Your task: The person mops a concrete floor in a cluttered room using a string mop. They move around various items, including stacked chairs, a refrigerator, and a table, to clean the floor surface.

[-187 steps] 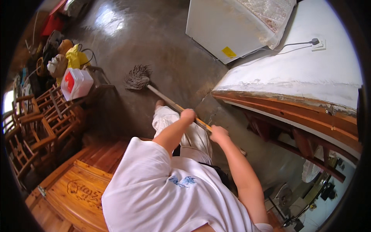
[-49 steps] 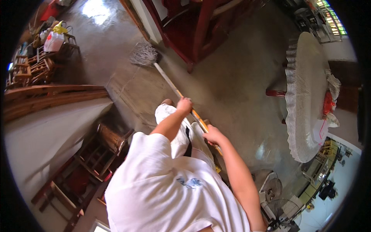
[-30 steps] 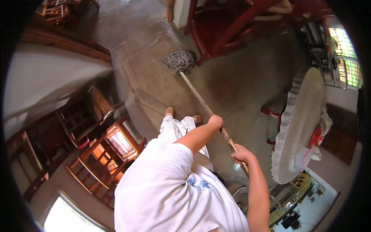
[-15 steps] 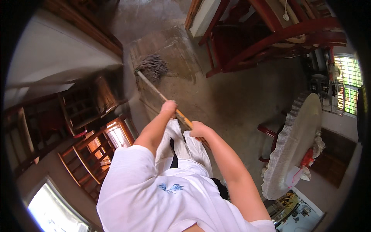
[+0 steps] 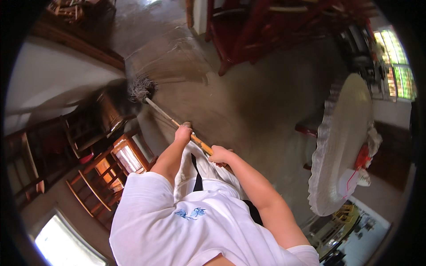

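Right now both my hands are wrapped around the mop (image 5: pixel 165 114), which slants from near my waist out to the far left. My left hand (image 5: pixel 183 132) grips farther along the pole, and my right hand (image 5: pixel 221 156) is closed around it nearer my body, with yellow pole showing between them. Out at the far end, the grey strands (image 5: pixel 142 87) lie on the floor (image 5: pixel 191 99), near the foot of the white wall (image 5: pixel 57 75). Dark red wooden furniture (image 5: pixel 228 40) stands on the far side, and a round table (image 5: pixel 339 146) with a ruffled cover is off to my right.
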{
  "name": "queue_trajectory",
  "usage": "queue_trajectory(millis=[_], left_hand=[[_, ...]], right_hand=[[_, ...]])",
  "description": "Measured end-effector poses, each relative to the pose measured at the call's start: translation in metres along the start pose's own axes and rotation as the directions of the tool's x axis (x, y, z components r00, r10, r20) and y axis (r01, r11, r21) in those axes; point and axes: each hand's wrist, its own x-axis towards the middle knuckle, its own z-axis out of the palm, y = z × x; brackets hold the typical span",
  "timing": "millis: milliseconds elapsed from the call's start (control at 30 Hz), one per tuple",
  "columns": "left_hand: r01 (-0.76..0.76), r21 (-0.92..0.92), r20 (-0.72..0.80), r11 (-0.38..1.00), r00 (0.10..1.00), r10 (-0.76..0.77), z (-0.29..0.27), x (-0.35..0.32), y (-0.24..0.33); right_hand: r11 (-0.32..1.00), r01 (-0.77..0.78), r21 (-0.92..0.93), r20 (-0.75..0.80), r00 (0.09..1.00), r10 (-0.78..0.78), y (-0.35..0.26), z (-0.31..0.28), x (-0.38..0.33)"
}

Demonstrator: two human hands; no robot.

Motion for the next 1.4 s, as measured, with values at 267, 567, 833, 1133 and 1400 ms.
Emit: queue_trajectory(millis=[267, 567, 833, 1133, 1400], left_hand=[[-0.278, 0.211, 0.076, 0.937, 0.96, 0.268, 0.092, 0.025, 0.168], [-0.572, 0.22, 0.464, 0.79, 0.774, 0.431, 0.177, -0.041, 0.377], [-0.68, 0.067, 0.456, 0.731, 0.672, 0.584, 0.185, -0.059, 0.42], [-0.441, 0.024, 0.37, 0.897, 0.837, 0.402, 0.163, -0.012, 0.405], [-0.246, 0.063, 0.288, 0.967, 0.932, 0.219, 0.092, 0.018, 0.256]], right_hand=[[0.988, 0.078, 0.131, -0.295, 0.955, -0.036, 0.191, -0.007, -0.073], [0.772, -0.071, 0.632, -0.186, 0.953, 0.24, 0.364, 0.06, -0.19], [0.808, -0.156, 0.569, -0.166, 0.94, 0.299, 0.382, 0.061, -0.226], [0.919, -0.245, 0.307, -0.11, 0.951, 0.291, 0.335, -0.032, -0.229], [0.976, -0.172, -0.132, -0.099, 0.982, 0.159, 0.199, -0.064, -0.142]])
